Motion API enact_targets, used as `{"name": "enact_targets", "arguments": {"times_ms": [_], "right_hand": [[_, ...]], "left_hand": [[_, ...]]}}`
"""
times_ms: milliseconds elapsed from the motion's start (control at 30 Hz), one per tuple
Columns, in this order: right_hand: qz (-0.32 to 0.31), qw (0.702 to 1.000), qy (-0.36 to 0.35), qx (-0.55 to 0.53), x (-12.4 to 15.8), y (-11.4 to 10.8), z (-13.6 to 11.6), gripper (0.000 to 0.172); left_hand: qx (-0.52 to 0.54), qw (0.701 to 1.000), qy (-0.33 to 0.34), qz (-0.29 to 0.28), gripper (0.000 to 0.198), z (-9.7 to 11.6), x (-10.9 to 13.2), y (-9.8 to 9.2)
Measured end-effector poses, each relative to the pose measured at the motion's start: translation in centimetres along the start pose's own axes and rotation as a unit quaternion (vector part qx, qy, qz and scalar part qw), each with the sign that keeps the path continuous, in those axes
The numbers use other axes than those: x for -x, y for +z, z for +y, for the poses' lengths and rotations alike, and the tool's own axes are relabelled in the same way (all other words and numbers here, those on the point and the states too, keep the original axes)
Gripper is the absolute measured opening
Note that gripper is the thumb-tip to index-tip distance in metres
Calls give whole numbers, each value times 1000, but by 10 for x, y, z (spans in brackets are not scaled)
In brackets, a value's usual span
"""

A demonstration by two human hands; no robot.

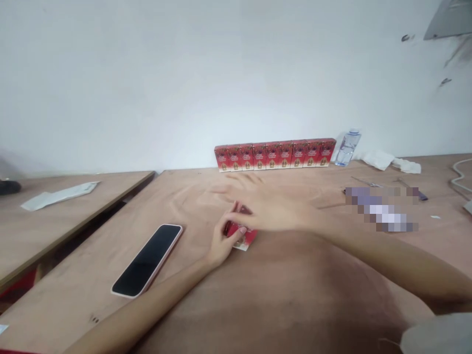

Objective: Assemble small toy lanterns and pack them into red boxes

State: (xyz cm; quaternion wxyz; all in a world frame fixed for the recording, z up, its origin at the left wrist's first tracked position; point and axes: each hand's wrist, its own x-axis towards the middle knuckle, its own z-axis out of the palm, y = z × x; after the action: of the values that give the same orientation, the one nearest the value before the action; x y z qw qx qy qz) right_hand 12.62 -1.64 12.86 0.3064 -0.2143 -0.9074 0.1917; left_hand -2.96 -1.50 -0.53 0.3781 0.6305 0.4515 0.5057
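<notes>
A small red box [248, 237] with a white lower edge and gold print is upright or slightly tilted over the wooden table. My left hand [220, 241] grips it from the left side, thumb across its front. Just above and behind the box, my right hand [271, 206] reaches over from the right, its fingers stretched out and smeared by motion. Its thumb passes in front of the box's upper part; whether it touches cannot be told. Against the wall stands a row of several matching red boxes [273, 156].
A phone [148, 260] lies left of my left forearm. Right of the row are a clear bottle [347, 147] and crumpled white tissue [379, 160]. A pixelated patch covers something at right. A gap separates the second table [92, 206], bearing a white packet [59, 195].
</notes>
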Motion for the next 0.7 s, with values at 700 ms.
{"name": "enact_targets", "arguments": {"times_ms": [700], "right_hand": [[230, 902, 297, -212, 118, 48, 95, 48]], "left_hand": [[-91, 991, 56, -80, 64, 0, -5, -7]]}}
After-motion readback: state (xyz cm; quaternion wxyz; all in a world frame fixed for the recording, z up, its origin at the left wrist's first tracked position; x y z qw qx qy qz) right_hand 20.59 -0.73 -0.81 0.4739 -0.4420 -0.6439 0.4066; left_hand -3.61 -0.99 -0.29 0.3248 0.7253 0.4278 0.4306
